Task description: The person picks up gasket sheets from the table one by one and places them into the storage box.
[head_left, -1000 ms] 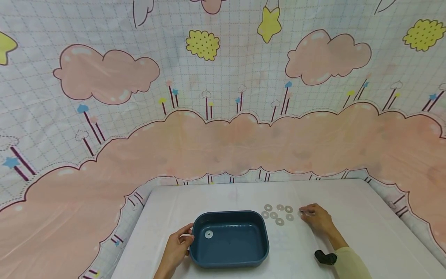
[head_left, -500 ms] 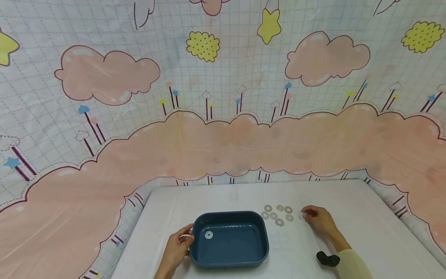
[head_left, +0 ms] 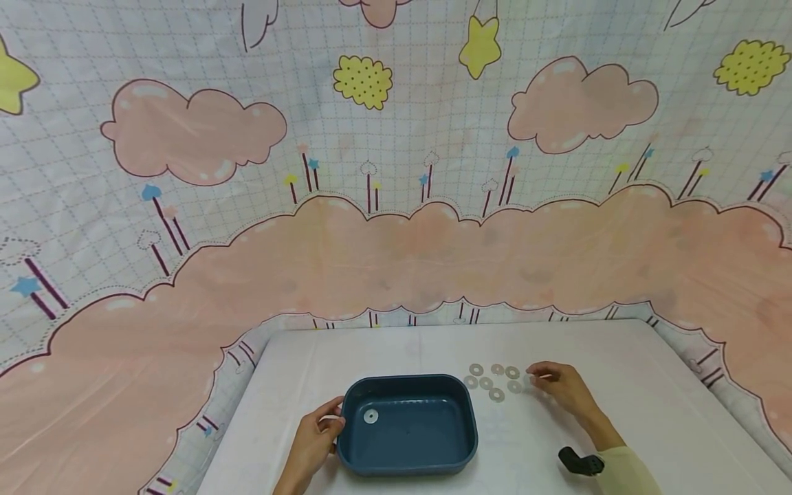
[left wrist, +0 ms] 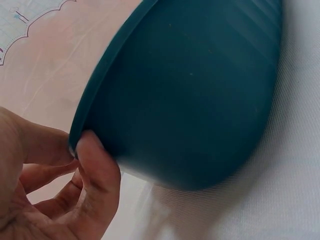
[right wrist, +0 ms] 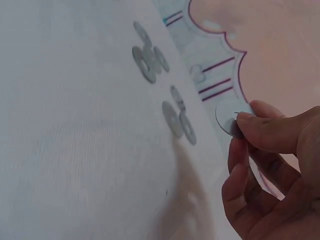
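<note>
My left hand [head_left: 314,437] pinches the left rim of a dark blue rectangular tub [head_left: 408,462]; the left wrist view shows thumb and fingers at the tub's edge [left wrist: 180,100]. One flat metal washer [head_left: 370,416] lies inside, toward the tub's back left. My right hand [head_left: 566,389] is right of a loose group of several washers [head_left: 496,394] on the table. Between its thumb and fingers it pinches a washer [right wrist: 229,120], held above the table in the right wrist view. Part of that washer is hidden by the thumb.
A white cloth covers the table [head_left: 346,350]. Behind it hangs a printed curtain [head_left: 433,261] with clouds and stars. A black strap device [head_left: 580,461] sits on the right wrist, by a pale yellow sleeve [head_left: 625,474].
The right hand first drew slightly right with the washer between its fingers, then moved left toward the other washers. The left hand and the tub have stayed put.
</note>
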Demonstrator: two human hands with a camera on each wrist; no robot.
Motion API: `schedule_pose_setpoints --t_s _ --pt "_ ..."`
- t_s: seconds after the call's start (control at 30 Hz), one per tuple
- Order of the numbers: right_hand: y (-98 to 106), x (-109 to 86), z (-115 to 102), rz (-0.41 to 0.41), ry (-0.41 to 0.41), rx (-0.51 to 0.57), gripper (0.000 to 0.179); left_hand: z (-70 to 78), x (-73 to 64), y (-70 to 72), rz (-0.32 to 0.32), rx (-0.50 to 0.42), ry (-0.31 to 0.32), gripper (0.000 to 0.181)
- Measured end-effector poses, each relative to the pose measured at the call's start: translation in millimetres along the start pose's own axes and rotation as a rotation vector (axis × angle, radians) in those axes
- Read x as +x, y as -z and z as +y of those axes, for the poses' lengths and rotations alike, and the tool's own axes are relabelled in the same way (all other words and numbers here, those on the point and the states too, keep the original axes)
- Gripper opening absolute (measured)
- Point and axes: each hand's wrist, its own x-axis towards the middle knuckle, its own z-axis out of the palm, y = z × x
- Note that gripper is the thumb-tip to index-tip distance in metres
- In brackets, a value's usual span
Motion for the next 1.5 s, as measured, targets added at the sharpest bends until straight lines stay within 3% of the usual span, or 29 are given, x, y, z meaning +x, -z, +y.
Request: schedule_pose_setpoints --t_s 0.4,0.83,1.13,1.5 --pt "-4 -4.7 -32 -0.028 -0.014 0.173 0.027 -1.0 1.0 -0.2 -0.004 -0.006 0.005 0.048" --pt "-9 -14.6 -65 -0.036 0.050 0.236 0.025 -0.8 1.3 -1.0 -0.006 -0.003 0.017 0.048" --pt "-13 -23.5 -95 -0.028 0.049 0.314 0.024 -1.3 0.8 -1.1 -0.008 0.007 0.008 0.048" --pt "-29 -27.5 -123 -0.088 0.084 0.397 0.027 -1.7 3.0 0.7 -0.003 0.016 0.017 0.048"
